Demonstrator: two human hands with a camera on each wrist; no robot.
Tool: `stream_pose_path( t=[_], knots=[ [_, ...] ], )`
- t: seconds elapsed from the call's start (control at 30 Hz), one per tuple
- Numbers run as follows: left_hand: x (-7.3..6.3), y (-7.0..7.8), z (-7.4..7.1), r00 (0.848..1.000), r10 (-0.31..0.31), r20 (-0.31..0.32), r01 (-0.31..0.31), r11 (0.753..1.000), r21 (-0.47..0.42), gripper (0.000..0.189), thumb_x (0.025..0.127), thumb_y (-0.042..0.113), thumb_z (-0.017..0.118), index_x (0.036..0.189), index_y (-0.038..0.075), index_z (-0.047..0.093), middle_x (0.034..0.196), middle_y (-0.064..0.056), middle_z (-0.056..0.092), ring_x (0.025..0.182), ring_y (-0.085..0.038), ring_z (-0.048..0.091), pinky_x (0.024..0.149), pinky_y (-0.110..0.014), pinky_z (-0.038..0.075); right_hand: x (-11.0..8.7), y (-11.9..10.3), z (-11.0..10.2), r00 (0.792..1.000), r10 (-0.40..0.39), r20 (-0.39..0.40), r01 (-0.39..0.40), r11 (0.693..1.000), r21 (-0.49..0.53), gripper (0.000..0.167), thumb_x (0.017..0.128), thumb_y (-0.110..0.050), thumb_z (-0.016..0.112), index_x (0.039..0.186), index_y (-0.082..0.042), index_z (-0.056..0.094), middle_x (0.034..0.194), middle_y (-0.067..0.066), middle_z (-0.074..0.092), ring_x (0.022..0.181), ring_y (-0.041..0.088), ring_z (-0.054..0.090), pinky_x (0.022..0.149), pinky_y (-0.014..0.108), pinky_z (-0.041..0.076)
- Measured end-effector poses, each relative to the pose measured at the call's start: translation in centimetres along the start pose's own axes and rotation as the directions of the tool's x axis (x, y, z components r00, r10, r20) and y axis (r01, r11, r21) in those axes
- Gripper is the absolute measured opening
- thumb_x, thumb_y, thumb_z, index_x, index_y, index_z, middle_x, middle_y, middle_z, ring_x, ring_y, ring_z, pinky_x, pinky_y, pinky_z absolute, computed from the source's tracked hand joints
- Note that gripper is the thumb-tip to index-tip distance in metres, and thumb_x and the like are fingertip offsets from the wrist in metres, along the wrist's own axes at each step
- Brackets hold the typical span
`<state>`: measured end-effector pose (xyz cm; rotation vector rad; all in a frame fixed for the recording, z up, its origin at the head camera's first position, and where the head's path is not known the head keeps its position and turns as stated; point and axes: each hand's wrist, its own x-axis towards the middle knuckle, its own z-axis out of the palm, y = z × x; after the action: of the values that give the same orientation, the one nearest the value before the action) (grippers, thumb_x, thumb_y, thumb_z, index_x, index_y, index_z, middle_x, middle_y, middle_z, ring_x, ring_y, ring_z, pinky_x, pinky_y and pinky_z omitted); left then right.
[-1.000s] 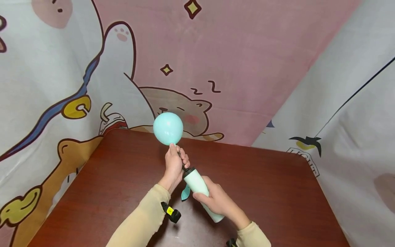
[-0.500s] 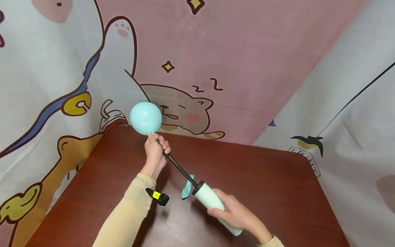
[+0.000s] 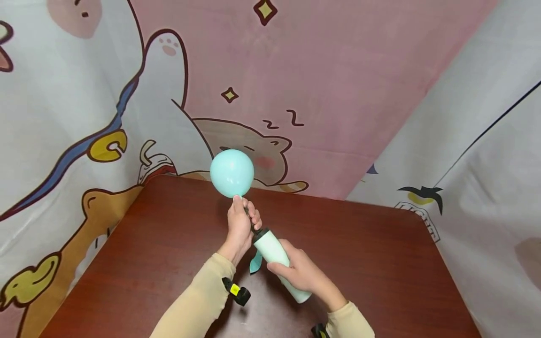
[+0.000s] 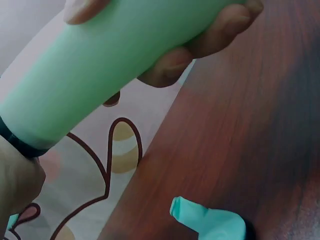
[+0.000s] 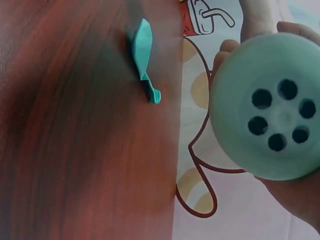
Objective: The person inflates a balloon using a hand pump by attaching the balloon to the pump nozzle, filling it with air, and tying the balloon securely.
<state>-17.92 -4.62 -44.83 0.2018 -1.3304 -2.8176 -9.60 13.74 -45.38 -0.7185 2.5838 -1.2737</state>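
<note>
You're likely inflating — left hand [image 3: 239,225] pinching the balloon [image 3: 232,172], right hand [image 3: 302,268] gripping the pump [image 3: 270,248] — so another stroke needs a firm pinch.

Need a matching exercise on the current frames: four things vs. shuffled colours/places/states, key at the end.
Column 1
1. inflated balloon
2. flat balloon
3. pump
4. table

Column 2
A. pale green, body gripped by the right hand
B. reddish brown, wood-grained
C. lying limp, held by neither hand
D. round, neck held by the left hand

Pairs: 1-D, 2-C, 3-A, 4-B
</note>
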Motion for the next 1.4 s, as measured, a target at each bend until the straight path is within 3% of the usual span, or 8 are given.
stream_pose_path(
  t=[0.23,0.47,0.63,0.83,1.0,1.13,1.27,1.4],
  knots=[
    [0.2,0.9,-1.3,1.0,-0.001,-0.014,0.0,0.999,-0.039,0.044,0.113,0.044,0.027,0.081,0.017,0.039,0.058,0.005,0.042,0.046,-0.007,0.04,0.041,-0.018,0.034,-0.6,-0.3,0.5,0.998,0.041,0.052,-0.043,0.998,0.041,0.052,0.098,-0.03,0.069,0.139,-0.004,0.052,0.091,0.001,0.067,0.072,0.005,0.061,0.064,0.027,0.052],
    [2.3,4.1,-3.6,0.992,0.065,-0.107,-0.074,0.994,-0.08,0.041,0.114,0.04,0.026,0.081,0.019,0.039,0.058,0.005,0.041,0.045,-0.006,0.037,0.039,-0.017,0.031,-3.5,0.6,-0.6,0.992,-0.019,0.122,0.015,0.999,0.038,0.045,0.099,-0.03,0.068,0.138,-0.011,0.054,0.095,-0.003,0.066,0.076,0.003,0.06,0.066,0.025,0.051],
    [3.0,5.3,-4.2,0.989,0.096,-0.111,-0.104,0.992,-0.073,0.041,0.113,0.044,0.025,0.082,0.02,0.039,0.059,0.006,0.042,0.046,-0.006,0.037,0.04,-0.017,0.032,-4.3,1.1,-1.5,0.988,-0.064,0.141,0.057,0.997,0.052,0.043,0.1,-0.028,0.068,0.137,-0.012,0.053,0.097,-0.002,0.064,0.078,0.003,0.059,0.066,0.025,0.051],
    [2.4,3.7,-2.7,0.994,0.063,-0.089,-0.069,0.996,-0.057,0.041,0.114,0.042,0.024,0.083,0.019,0.038,0.059,0.005,0.041,0.046,-0.006,0.037,0.04,-0.016,0.031,-3.2,0.9,-0.9,0.993,-0.091,0.073,0.092,0.996,-0.018,0.044,0.098,-0.027,0.07,0.135,-0.009,0.054,0.094,-0.003,0.066,0.078,0.003,0.058,0.067,0.024,0.051],
    [1.2,1.3,-0.8,0.998,0.03,-0.048,-0.032,0.998,-0.05,0.043,0.114,0.042,0.025,0.081,0.017,0.038,0.058,0.005,0.04,0.045,-0.005,0.038,0.039,-0.018,0.032,-1.4,0.0,-0.4,0.998,-0.047,0.036,0.047,0.999,-0.017,0.048,0.098,-0.027,0.069,0.136,-0.003,0.053,0.095,0.002,0.067,0.077,0.006,0.059,0.066,0.026,0.05],
    [0.2,0.2,-0.3,1.0,0.008,-0.01,-0.008,1.0,-0.014,0.044,0.114,0.042,0.025,0.081,0.016,0.037,0.058,0.004,0.041,0.045,-0.006,0.039,0.04,-0.019,0.033,-0.1,-0.4,0.1,1.0,-0.009,0.016,0.009,1.0,0.002,0.051,0.097,-0.028,0.069,0.136,0.0,0.052,0.095,0.006,0.067,0.075,0.008,0.059,0.064,0.027,0.05],
    [-0.2,0.0,-0.6,1.0,-0.004,-0.01,0.004,1.0,-0.012,0.043,0.114,0.042,0.025,0.082,0.016,0.037,0.059,0.004,0.041,0.046,-0.007,0.039,0.041,-0.019,0.034,0.0,-0.4,0.5,0.999,0.021,0.036,-0.022,1.0,0.019,0.052,0.098,-0.028,0.069,0.137,0.0,0.052,0.094,0.005,0.067,0.074,0.007,0.059,0.064,0.027,0.051],
    [0.4,1.1,-1.4,0.999,0.002,-0.04,-0.003,0.999,-0.04,0.042,0.114,0.042,0.025,0.082,0.017,0.037,0.058,0.004,0.041,0.046,-0.006,0.039,0.04,-0.018,0.034,-0.9,-0.2,0.2,0.998,0.024,0.058,-0.024,1.0,0.007,0.051,0.098,-0.03,0.069,0.138,-0.004,0.052,0.095,0.002,0.067,0.075,0.006,0.06,0.066,0.027,0.051]
  ],
)
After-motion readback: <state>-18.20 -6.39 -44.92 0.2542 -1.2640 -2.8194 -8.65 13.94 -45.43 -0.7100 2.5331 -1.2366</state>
